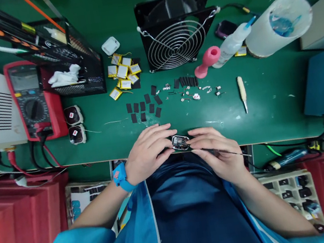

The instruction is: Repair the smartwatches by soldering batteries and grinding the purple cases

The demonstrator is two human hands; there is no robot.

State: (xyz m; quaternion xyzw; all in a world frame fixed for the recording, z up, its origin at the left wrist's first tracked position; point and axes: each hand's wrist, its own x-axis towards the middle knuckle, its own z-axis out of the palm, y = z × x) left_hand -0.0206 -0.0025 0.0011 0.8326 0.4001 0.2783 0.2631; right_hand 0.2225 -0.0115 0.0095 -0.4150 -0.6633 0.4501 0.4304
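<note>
Over the bench's front edge, my left hand (151, 150) grips the left side of a small open watch case (180, 143). The case has a pale rim, and dark inner parts face up. My right hand (221, 151) is at the case's right side, its fingers closed round slim dark tweezers (232, 152). Their back end sticks out to the right past the hand; the tips are hard to make out at the case. Beyond my hands lie black rectangular pads (142, 106) and small loose electronic parts (196, 96).
Yellow-edged battery cells (122, 71) lie in a pile beside a black fan (175, 44). A red multimeter (34, 103) and two watch-like housings (76, 134) are on the left. A pale-handled tool (242, 93), pink holder (206, 63), bottle (230, 47) and white tub (277, 27) stand or lie right.
</note>
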